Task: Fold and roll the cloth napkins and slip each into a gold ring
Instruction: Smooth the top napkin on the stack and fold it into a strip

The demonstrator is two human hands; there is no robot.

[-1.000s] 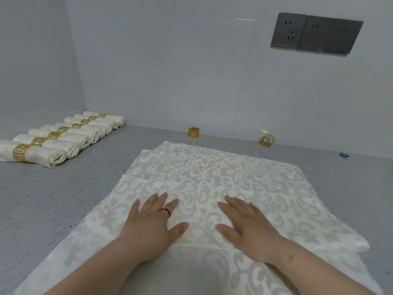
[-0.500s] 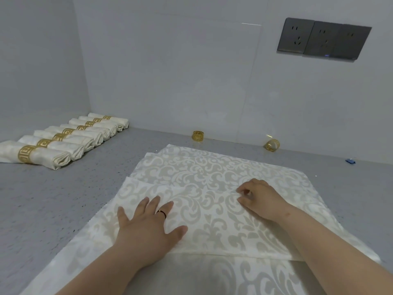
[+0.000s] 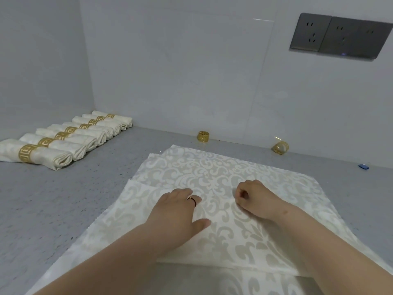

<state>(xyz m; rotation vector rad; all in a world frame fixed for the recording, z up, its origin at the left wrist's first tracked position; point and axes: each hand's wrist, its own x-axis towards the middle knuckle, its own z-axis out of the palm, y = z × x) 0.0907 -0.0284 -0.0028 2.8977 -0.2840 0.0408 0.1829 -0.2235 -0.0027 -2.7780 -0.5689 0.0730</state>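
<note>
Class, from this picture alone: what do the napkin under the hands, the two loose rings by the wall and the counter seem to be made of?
Napkin: woven damask-like cloth, cream, with a faintly shiny scroll pattern. Loose rings and: probably gold-finished metal, glinting with openwork; plated plastic is possible. Counter: grey speckled, matte, stone-like or laminate.
</note>
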